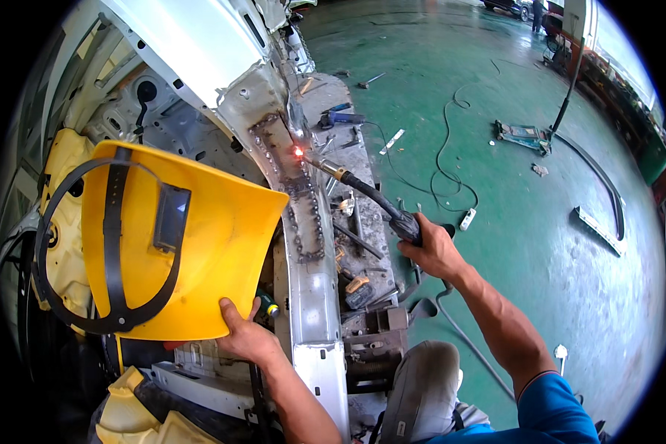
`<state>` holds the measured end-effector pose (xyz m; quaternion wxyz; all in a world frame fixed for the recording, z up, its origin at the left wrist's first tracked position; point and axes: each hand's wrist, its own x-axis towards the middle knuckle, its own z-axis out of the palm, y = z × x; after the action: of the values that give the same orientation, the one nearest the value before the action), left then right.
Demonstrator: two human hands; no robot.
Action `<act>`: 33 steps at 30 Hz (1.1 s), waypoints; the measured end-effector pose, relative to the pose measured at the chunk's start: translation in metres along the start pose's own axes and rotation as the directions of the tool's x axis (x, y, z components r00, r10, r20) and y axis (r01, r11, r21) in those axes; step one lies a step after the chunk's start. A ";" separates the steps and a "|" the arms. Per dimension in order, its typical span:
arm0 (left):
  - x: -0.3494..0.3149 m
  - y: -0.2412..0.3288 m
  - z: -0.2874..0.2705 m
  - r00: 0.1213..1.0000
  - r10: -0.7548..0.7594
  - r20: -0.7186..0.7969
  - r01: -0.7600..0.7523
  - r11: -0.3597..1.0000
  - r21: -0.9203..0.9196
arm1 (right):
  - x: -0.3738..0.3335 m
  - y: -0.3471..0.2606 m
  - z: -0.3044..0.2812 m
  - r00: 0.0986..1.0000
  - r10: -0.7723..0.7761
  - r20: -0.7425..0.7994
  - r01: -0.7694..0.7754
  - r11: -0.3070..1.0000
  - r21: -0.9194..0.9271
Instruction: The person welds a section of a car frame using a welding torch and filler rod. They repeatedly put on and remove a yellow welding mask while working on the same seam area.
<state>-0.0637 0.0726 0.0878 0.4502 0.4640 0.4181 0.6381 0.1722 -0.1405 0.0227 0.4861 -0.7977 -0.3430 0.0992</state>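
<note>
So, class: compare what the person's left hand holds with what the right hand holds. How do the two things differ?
The left hand grips a yellow welding shield by its lower edge; the right hand wraps a black welding torch.
The shield is broad and curved; the torch is slim and long.
The torch tip glows against the metal seam; the shield is held beside the seam, its inside with black straps facing the camera.
Both are held single-handed.

Yellow welding mask [200, 251] with black straps in left hand [246, 339]; black torch [381, 203] in right hand [436, 251], orange-red glow at tip; green floor [525, 244] beyond right hand.
</note>
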 end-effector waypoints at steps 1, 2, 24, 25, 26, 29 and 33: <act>-0.001 -0.002 -0.001 1.000 -0.003 0.014 0.003 1.000 0.009 | 0.000 -0.001 0.000 1.000 0.001 0.003 -0.001 1.000 -0.002; -0.001 -0.002 -0.001 1.000 -0.004 0.029 0.004 1.000 0.019 | 0.001 -0.002 0.000 1.000 0.002 0.004 -0.002 1.000 -0.004; -0.028 -0.016 -0.001 0.813 -0.064 0.579 -0.067 0.977 0.202 | 0.004 0.005 0.006 0.978 -0.209 0.000 0.209 0.977 -0.032; -0.027 -0.016 -0.002 0.807 -0.052 0.588 -0.070 0.981 0.183 | 0.005 0.008 0.006 0.969 -0.249 0.000 0.248 0.967 -0.055; -0.027 -0.016 -0.002 0.801 -0.042 0.597 -0.071 0.984 0.165 | 0.006 0.010 0.007 0.958 -0.287 0.002 0.286 0.955 -0.080; -0.032 -0.011 0.000 0.830 -0.091 0.551 -0.028 0.979 0.203 | 0.006 0.011 0.010 0.974 -0.226 -0.002 0.226 0.973 -0.050; -0.032 -0.007 0.002 0.827 -0.048 0.560 -0.082 0.975 0.204 | 0.006 0.011 0.011 0.987 -0.159 -0.011 0.159 0.987 0.025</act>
<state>-0.0550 0.0437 0.0752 0.4934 0.6813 0.3311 0.4275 0.1762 -0.1317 0.0090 0.5040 -0.7619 -0.4021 0.0610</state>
